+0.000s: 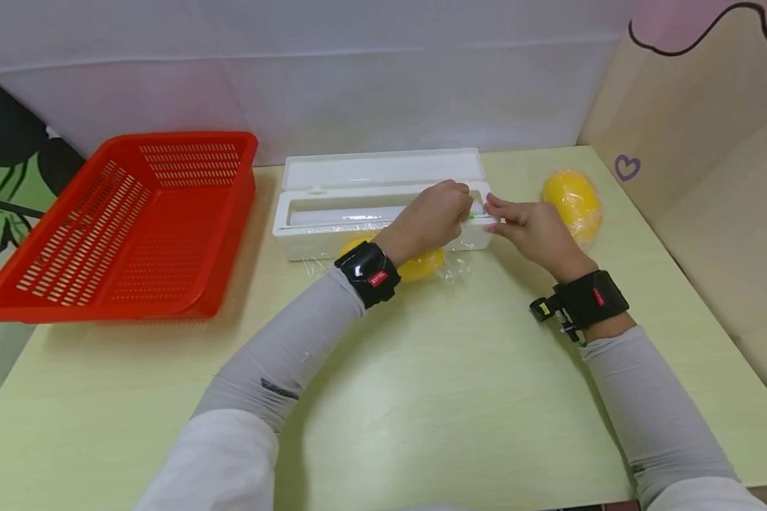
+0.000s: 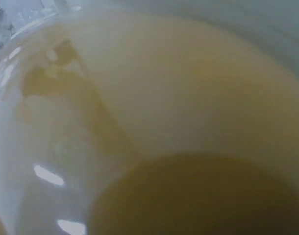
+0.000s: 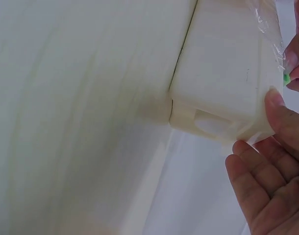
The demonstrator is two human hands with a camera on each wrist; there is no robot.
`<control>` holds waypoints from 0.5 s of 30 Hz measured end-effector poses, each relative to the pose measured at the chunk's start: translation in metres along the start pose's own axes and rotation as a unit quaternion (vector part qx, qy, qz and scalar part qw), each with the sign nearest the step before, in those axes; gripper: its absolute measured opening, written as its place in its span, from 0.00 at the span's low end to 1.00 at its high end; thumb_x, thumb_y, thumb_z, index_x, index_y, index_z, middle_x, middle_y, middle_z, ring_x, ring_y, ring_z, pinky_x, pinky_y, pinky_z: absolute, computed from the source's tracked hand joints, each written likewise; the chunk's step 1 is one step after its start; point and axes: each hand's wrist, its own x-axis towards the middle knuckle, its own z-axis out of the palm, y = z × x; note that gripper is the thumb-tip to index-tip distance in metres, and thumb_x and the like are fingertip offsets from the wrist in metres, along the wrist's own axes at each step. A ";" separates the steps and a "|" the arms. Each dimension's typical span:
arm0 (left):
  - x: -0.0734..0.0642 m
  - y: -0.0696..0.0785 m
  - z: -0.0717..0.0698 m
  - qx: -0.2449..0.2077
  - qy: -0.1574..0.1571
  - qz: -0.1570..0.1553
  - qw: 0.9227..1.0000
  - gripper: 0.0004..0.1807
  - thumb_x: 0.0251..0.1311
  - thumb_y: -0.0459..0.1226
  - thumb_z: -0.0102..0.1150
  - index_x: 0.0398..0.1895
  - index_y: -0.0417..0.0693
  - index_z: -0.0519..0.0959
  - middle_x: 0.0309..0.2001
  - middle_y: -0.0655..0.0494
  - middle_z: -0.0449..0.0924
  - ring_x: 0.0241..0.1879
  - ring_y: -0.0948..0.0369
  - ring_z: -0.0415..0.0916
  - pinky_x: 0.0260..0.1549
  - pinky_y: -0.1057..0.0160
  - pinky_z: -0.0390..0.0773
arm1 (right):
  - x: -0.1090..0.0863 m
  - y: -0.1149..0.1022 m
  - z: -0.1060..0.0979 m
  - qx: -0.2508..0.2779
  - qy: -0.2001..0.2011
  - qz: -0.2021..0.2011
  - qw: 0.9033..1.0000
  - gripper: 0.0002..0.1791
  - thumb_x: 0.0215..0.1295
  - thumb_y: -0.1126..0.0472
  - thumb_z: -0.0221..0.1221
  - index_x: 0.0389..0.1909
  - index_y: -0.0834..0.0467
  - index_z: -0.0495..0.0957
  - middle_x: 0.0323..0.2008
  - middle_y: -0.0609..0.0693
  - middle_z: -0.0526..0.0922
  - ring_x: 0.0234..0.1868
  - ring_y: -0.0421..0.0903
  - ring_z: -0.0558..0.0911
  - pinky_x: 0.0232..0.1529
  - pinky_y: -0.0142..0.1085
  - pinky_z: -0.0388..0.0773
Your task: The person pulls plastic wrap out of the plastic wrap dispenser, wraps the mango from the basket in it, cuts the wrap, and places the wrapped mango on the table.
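A white cling film dispenser (image 1: 383,245) stands with its lid (image 1: 383,169) raised and a roll of film (image 1: 345,216) inside. My left hand (image 1: 431,220) pinches a small green-tipped slide cutter (image 3: 286,78) at the right end of the dispenser's front edge. With thumb and fingers, my right hand (image 1: 533,231) grips the dispenser's right end; the right wrist view shows the thumb on its edge. Beneath my left wrist, a yellow rounded thing (image 1: 422,265) lies against the dispenser's front with clear film (image 1: 457,266) around it. It looks blurred in the left wrist view.
A red plastic basket (image 1: 166,241) stands at the left of the table (image 1: 434,397). Another yellow rounded thing (image 1: 572,202), wrapped in film, lies beyond my right hand. A white cloth (image 1: 358,85) hangs behind, and a beige panel (image 1: 709,177) borders the right side.
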 end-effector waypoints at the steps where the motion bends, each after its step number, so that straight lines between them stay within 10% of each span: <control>1: -0.002 -0.002 -0.001 -0.001 0.000 -0.003 1.000 0.10 0.58 0.22 0.50 0.28 0.40 0.79 0.30 0.53 0.70 0.35 0.57 0.68 0.38 0.66 0.70 | 0.001 0.000 0.000 -0.002 -0.001 -0.002 1.000 0.21 0.60 0.64 0.69 0.54 0.63 0.81 0.59 0.55 0.79 0.60 0.54 0.79 0.37 0.14 0.72; 15: -0.026 -0.025 -0.012 -0.014 -0.001 -0.020 1.000 0.12 0.56 0.20 0.46 0.24 0.42 0.75 0.29 0.53 0.69 0.35 0.57 0.66 0.38 0.65 0.67 | 0.004 0.007 0.004 0.025 -0.009 0.042 0.999 0.22 0.61 0.60 0.68 0.57 0.60 0.79 0.60 0.53 0.78 0.61 0.55 0.77 0.34 0.16 0.73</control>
